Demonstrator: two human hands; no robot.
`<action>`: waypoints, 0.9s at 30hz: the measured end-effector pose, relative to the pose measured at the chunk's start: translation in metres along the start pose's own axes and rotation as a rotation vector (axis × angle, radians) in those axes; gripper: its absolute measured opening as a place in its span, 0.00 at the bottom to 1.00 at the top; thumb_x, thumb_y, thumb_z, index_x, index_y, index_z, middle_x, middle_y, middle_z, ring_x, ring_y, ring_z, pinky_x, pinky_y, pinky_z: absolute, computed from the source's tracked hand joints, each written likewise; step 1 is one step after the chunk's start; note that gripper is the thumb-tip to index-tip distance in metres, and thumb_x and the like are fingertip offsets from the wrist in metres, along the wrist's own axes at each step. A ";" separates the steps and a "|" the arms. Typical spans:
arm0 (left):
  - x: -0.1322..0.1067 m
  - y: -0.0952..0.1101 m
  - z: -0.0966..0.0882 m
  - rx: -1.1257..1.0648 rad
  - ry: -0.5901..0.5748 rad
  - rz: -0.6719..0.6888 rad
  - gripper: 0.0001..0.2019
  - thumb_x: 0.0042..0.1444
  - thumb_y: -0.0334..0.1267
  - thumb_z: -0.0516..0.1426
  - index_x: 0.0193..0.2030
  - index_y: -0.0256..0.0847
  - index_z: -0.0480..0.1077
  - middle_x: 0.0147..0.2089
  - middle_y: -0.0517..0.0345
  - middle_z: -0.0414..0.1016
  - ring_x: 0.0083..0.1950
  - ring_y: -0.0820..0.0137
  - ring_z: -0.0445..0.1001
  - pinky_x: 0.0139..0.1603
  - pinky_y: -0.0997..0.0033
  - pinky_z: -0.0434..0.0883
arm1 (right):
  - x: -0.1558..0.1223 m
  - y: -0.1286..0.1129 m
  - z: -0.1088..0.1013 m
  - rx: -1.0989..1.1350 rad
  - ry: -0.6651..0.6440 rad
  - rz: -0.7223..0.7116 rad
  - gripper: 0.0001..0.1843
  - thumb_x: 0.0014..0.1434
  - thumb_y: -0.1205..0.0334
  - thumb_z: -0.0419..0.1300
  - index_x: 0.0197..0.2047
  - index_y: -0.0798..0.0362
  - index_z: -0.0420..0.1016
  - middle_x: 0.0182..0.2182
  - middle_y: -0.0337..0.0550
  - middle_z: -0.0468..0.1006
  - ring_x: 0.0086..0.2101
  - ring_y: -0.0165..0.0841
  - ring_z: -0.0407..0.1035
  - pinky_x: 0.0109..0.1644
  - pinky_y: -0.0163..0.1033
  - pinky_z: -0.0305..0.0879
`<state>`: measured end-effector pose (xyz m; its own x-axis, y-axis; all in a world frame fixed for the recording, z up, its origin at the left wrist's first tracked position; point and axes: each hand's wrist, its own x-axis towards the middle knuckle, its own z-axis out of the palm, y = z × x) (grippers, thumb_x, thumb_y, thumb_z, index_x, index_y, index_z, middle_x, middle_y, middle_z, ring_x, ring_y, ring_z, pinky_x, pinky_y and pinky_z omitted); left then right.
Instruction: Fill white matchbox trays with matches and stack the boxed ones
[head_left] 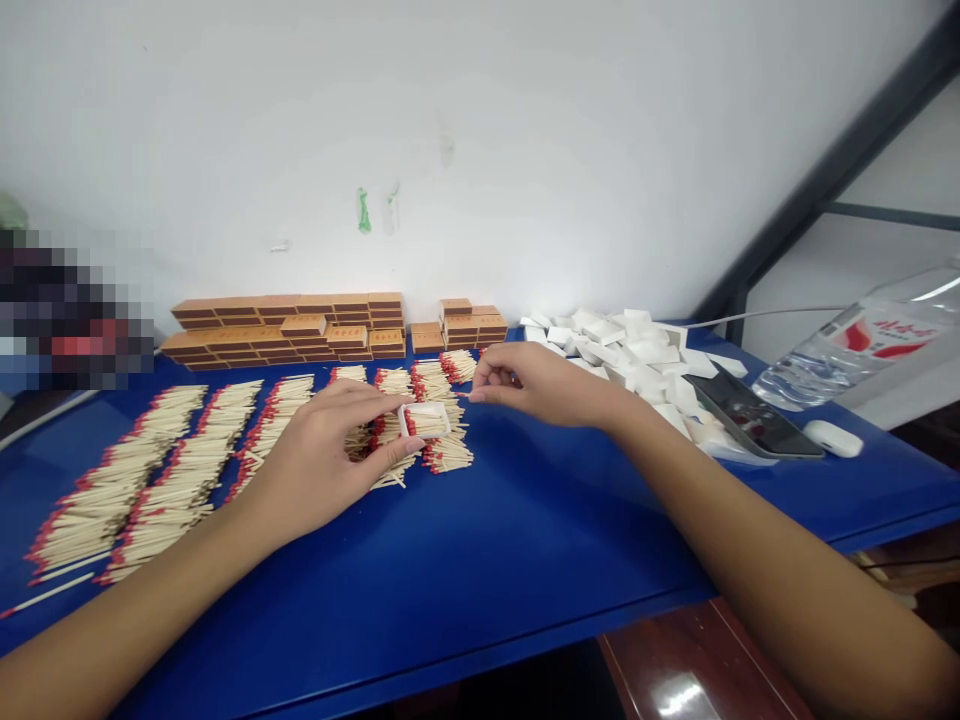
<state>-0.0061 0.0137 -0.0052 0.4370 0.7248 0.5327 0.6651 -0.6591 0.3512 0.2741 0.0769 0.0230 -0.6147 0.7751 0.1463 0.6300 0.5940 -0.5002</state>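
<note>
My left hand (322, 450) grips a small white matchbox tray (448, 421) between thumb and fingers, with several red-tipped matches (427, 424) lying inside it. Just to the right, my right hand (525, 385) has its fingertips pinched by the end of a match row; a red match tip seems to show at them, though the fingers hide most of it. Rows of loose matches (161, 445) spread over the blue table (450, 580), running left from beneath the tray.
Stacked orange matchboxes (285, 335) line the wall, with a smaller stack (474, 325) beside them. White empty trays (637, 345) are heaped at the right, near a phone (757, 415), a white earbud case (834, 438) and a tilted water bottle (862, 335).
</note>
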 end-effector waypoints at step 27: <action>0.000 0.002 -0.001 -0.009 0.010 -0.027 0.19 0.62 0.52 0.63 0.53 0.43 0.79 0.48 0.52 0.82 0.52 0.58 0.76 0.54 0.57 0.74 | -0.001 0.047 -0.020 -0.173 -0.021 0.204 0.05 0.57 0.61 0.64 0.36 0.53 0.79 0.31 0.41 0.81 0.29 0.32 0.70 0.33 0.37 0.61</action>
<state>-0.0053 0.0117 -0.0038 0.4133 0.7402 0.5304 0.6708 -0.6414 0.3723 0.3135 0.1086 0.0164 -0.4750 0.8791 0.0385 0.8127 0.4550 -0.3640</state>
